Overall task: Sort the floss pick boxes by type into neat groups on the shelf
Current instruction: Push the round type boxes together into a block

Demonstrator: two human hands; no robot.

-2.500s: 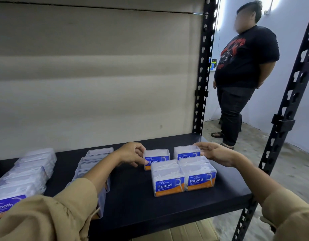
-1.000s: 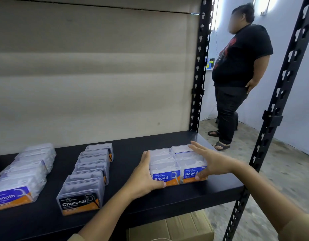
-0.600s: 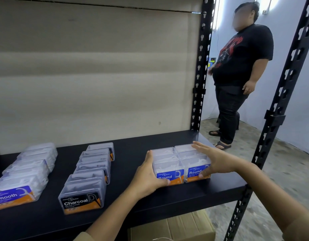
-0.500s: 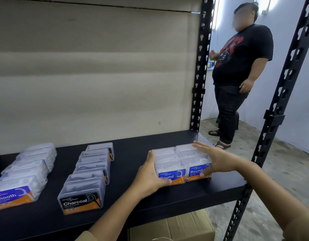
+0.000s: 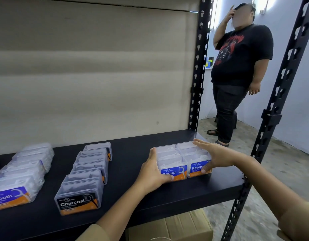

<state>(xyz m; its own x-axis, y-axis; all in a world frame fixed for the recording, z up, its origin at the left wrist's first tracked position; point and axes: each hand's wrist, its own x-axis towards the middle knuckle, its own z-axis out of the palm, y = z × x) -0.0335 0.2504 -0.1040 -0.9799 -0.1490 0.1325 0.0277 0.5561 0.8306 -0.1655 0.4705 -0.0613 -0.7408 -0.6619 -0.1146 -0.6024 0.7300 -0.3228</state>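
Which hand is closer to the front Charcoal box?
The left hand. It presses the left side of the Round boxes, right of the front Charcoal box. The right hand is on their far side, farther away.

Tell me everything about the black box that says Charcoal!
The Charcoal box is a clear plastic case with a lid. Its front label is black with white lettering, a floss pick drawing and an orange strip along the bottom. Dark picks show through the plastic. It sits flat on the black shelf, at the front of a row of matching boxes running toward the back wall. Neither hand touches it.
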